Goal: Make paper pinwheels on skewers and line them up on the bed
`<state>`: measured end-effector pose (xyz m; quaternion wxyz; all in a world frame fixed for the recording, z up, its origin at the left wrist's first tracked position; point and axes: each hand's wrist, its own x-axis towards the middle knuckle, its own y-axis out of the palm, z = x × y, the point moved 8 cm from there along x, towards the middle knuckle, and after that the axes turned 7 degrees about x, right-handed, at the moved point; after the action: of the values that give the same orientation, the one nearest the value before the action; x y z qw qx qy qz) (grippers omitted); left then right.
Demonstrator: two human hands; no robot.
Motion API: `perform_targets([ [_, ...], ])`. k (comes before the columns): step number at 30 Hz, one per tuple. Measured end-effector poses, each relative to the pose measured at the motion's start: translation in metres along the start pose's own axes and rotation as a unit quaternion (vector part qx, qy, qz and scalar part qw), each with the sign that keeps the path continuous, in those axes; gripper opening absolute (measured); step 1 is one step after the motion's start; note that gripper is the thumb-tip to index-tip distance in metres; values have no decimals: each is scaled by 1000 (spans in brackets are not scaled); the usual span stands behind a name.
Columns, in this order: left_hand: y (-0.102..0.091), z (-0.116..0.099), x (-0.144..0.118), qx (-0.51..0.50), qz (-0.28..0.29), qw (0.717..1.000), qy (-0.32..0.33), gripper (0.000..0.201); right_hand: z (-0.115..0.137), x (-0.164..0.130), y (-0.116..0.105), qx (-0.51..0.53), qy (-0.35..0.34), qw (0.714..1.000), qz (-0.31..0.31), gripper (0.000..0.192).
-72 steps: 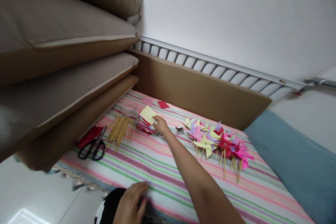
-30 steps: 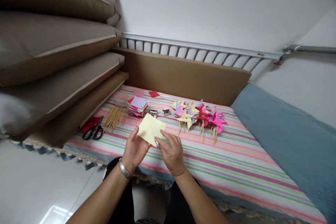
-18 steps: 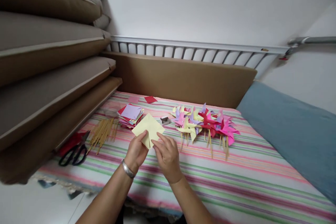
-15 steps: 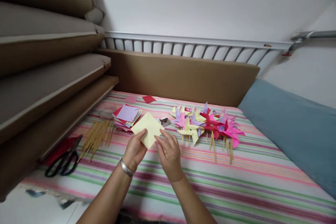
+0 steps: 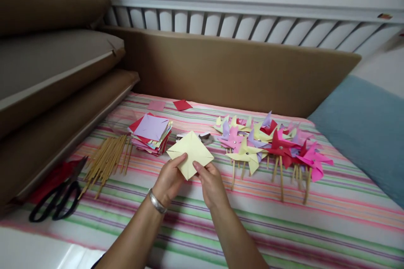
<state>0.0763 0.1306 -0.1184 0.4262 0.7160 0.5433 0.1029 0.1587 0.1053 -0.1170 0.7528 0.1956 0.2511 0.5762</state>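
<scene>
A pale yellow paper square (image 5: 191, 151), slit inward from its corners, is held up diamond-wise between my hands. My left hand (image 5: 172, 178) grips its lower left edge, thumb on top. On the lower right edge my right hand (image 5: 210, 180) pinches it, the thumb also on its face. Behind the square lies a small dark and silver item (image 5: 206, 138), partly hidden, whose kind I cannot make out. Left of it is a stack of coloured paper squares (image 5: 151, 127), a lilac one on top. Several finished paper pinwheels (image 5: 248, 154) on sticks lie to the right.
Wooden sticks (image 5: 105, 159) lie in a bundle at left, beside black-handled scissors (image 5: 61, 195) and red material (image 5: 42, 187). Pink (image 5: 157, 105) and red (image 5: 182, 105) paper pieces lie at the back. Stacked cushioned boards (image 5: 59, 67) border the left; a brown panel (image 5: 227, 71) stands behind.
My right hand has closed onto the yellow square's lower right edge, where its fingers were looser before. The view has tilted down and come nearer to the striped cloth.
</scene>
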Motion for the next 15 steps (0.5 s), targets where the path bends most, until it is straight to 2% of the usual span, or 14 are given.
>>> perform_targets([
  [3,0,-1,-2,44,2,999,26,33,10,6,-12,-38,-36,998,-31,40],
  [5,-3,-11,-5,120,-21,990,76,28,32,8,-28,-110,-104,985,-84,45],
  [7,-5,-28,-10,245,-45,956,152,21,62,2,-38,-200,-194,949,-148,48],
  [8,-3,-37,-13,312,-50,928,198,19,76,-3,-38,-241,-231,928,-163,47],
  [10,6,-54,-22,423,-43,857,291,20,94,-14,-23,-308,-284,899,-128,40],
  [12,14,-62,-29,487,-26,799,352,30,99,-26,5,-366,-315,875,-28,36],
  [13,16,-64,-31,501,-19,784,366,35,97,-32,18,-392,-321,862,25,38],
  [15,17,-65,-32,508,-10,776,373,43,89,-40,36,-430,-318,839,99,44],
])
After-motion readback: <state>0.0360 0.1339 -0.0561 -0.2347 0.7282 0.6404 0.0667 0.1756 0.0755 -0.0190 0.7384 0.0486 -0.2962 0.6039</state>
